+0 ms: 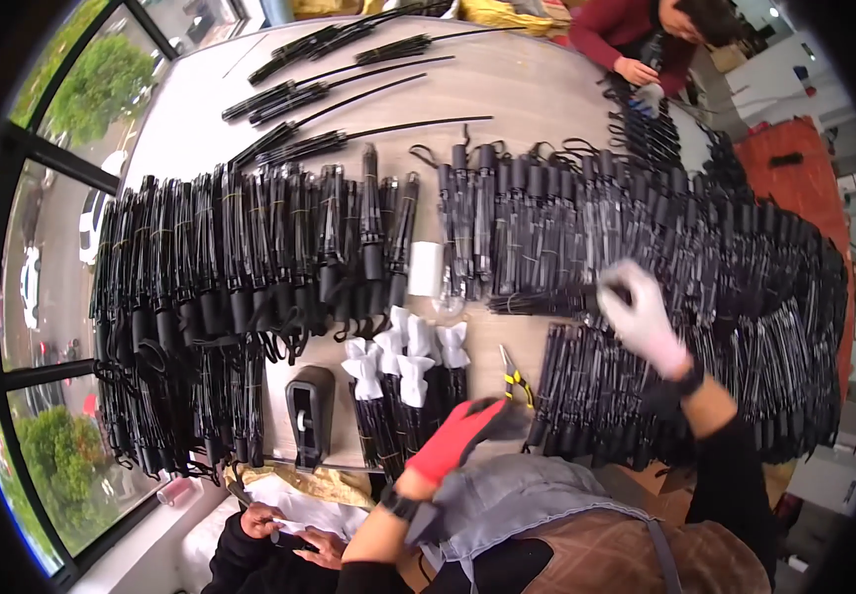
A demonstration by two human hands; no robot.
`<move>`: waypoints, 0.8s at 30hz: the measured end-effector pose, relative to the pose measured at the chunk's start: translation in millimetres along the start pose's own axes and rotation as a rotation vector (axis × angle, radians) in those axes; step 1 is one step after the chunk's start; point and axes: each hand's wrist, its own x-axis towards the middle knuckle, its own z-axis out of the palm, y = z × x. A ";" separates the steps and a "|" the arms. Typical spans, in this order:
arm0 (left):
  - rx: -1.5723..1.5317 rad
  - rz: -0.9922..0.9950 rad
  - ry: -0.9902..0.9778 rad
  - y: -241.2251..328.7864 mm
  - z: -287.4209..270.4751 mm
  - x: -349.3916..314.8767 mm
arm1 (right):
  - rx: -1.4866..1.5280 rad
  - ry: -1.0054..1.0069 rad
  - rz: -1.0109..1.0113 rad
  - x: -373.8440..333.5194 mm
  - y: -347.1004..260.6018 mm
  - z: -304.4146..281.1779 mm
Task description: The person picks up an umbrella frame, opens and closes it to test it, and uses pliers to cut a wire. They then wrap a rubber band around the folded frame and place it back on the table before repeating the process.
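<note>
My right hand [638,312], in a white glove, curls its fingers around the end of a black folded umbrella [537,303]. That umbrella lies crosswise between two rows of upright-laid umbrellas [586,213]. Closer to me, my left hand [462,436] wears a red glove with dark fingers. Its fingers stretch to the right, and nothing shows in them. Just beyond them lie pliers [517,386] with yellow and black handles. Left of that hand stand several umbrella frames [383,426] topped with white wrapping [415,368].
Dense rows of black umbrellas [240,223] cover the table's left side. A black stapler-like tool [309,411] sits near the front edge, and a white block [424,269] mid-table. One person [636,49] works at the far right, another person's hands [294,530] at the lower left.
</note>
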 end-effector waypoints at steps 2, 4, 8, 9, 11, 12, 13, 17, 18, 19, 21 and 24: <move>-0.225 0.088 -0.048 -28.4 33.3 55.9 | -0.001 0.068 -0.020 -86.5 -31.4 -13.1; -0.381 0.100 -0.083 -22.8 67.9 81.3 | 0.023 0.081 -0.034 -161.1 -45.1 -1.9; -0.157 0.321 0.003 -18.3 117.0 64.6 | -0.001 -0.051 -0.177 -209.0 -33.8 -7.7; -0.018 0.295 -0.003 -20.3 126.6 58.4 | 0.002 0.000 -0.141 -218.3 -29.9 -13.7; 0.149 0.269 -0.010 -26.2 138.0 46.1 | 0.028 0.222 -0.044 -208.2 -26.0 -23.2; 0.216 0.307 -0.005 -32.1 139.4 41.5 | -0.001 0.264 -0.058 -197.7 -31.9 -26.7; 0.280 0.339 -0.008 -39.0 141.2 40.0 | -0.037 0.307 -0.063 -187.3 -39.0 -29.7; 0.397 0.194 -0.070 -44.0 171.5 23.9 | 0.341 0.381 0.131 -174.1 -29.8 -24.0; 0.410 0.109 -0.095 -47.4 179.5 22.2 | 0.500 0.359 0.167 -180.8 -20.2 -22.5; 0.429 0.093 -0.101 -50.6 182.1 19.7 | 0.508 0.379 0.179 -185.8 -13.3 -15.4; 0.582 0.091 -0.044 -58.3 190.4 22.8 | 0.596 0.418 0.197 -198.4 4.9 -4.2; 0.673 0.091 -0.069 -71.1 190.4 35.8 | 0.647 0.497 0.241 -221.6 12.7 -10.0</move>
